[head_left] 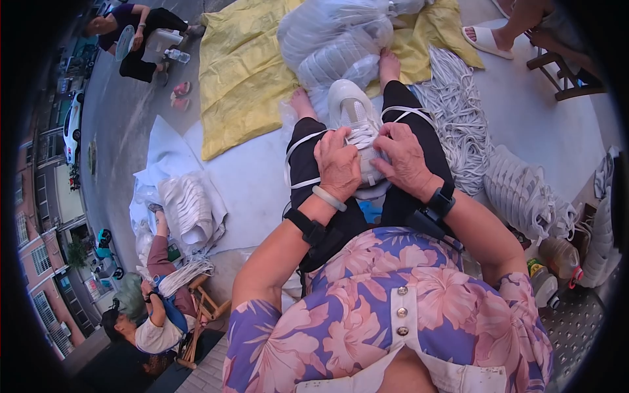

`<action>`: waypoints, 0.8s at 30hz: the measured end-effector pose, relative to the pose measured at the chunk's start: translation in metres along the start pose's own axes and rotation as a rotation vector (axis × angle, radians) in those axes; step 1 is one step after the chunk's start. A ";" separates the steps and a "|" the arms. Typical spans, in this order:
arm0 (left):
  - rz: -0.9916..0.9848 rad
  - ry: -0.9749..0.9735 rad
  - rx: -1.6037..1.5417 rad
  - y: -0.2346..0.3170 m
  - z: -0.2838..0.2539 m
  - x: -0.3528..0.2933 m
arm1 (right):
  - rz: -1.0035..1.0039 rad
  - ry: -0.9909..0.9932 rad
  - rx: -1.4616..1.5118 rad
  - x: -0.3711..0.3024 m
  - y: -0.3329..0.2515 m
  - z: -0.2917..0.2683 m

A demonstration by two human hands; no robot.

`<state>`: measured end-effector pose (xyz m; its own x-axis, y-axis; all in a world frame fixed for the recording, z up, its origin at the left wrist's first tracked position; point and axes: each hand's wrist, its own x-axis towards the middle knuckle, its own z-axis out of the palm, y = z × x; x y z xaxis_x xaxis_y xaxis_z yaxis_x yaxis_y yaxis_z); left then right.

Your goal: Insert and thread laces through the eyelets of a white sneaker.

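A white and pale grey sneaker point(352, 108) rests between my knees, its toe pointing away from me. White shoelace point(360, 136) crosses its front, and long loose loops trail over both dark trouser legs. My left hand point(337, 164) is closed against the left eyelet edge, fingers curled around the shoe's side; its fingertips are partly hidden. On the opposite edge, my right hand point(401, 156) bends thumb and fingers together in a pinch by the lacing. The lace end between those fingers is too small to make out clearly.
Beyond my feet lies a plastic-wrapped bundle point(337, 39) on yellow sacking point(239, 78). To the right are a heap of white laces point(455, 118), nested shoe uppers point(524, 193) and bottles point(560, 259). Another stack of uppers point(187, 209) lies left. Other people sit nearby.
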<state>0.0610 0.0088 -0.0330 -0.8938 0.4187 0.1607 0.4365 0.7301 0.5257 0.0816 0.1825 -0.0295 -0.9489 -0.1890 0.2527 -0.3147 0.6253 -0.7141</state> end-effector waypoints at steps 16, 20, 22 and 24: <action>0.043 -0.028 0.212 0.009 -0.004 0.002 | 0.062 -0.048 0.042 -0.002 -0.002 0.003; 0.030 -0.034 0.155 0.006 -0.001 0.002 | 0.072 -0.044 0.042 -0.003 -0.001 0.006; 0.028 -0.032 0.121 0.001 0.001 0.003 | 0.070 -0.036 0.048 -0.003 0.000 0.006; 0.012 -0.024 -0.051 -0.002 0.000 0.004 | 0.077 -0.032 0.062 -0.002 -0.001 0.006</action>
<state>0.0565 0.0088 -0.0336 -0.8855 0.4406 0.1476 0.4410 0.6969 0.5655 0.0840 0.1777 -0.0333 -0.9703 -0.1669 0.1751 -0.2405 0.5908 -0.7701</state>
